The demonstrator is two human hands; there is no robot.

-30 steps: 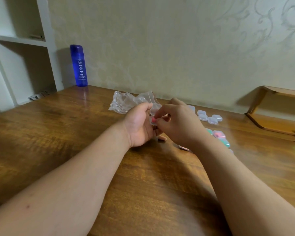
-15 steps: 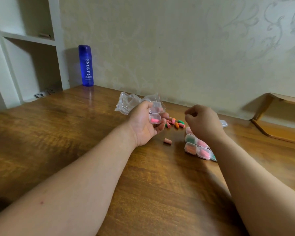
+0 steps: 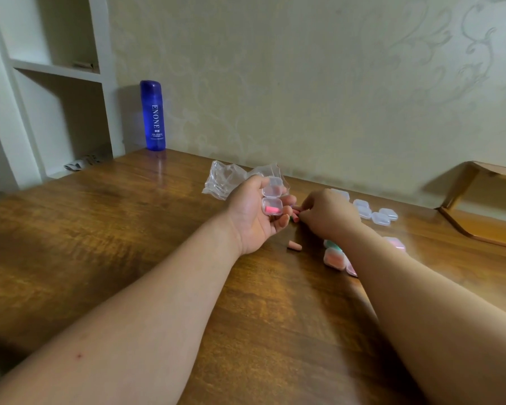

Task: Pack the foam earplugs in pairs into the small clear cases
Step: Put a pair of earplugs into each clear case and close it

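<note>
A wooden desk [image 3: 129, 244] is seen from above, with a white shelf [image 3: 56, 68] standing at its 10 o'clock corner. A blue bottle [image 3: 153, 115] is set upright by the wall at 11 o'clock, just beside the shelf. A crumpled clear bag [image 3: 225, 181] lies at 12 o'clock, partly hidden behind the left hand [image 3: 251, 214].

The left hand is held palm-up over the middle of the desk. Its grip is curled round an open case [image 3: 272, 200], whose lid is tipped toward 12 o'clock. One pink earplug [image 3: 270, 210] is seen in the lower half of the case.

The right hand [image 3: 327, 214] is lowered at 3 o'clock of the left hand, with its fingers bent down onto a small pile [image 3: 296, 213] of loose plugs. Whether anything is pinched in that grip cannot be told.

Empty cases [image 3: 371, 213] are gathered at 3 o'clock of the right hand. Filled cases [image 3: 333, 257] lie at its 6 o'clock, partly covered by the forearm. A single orange plug [image 3: 294, 245] lies on the desk at 5 o'clock of the left hand, apart from the pile.
</note>
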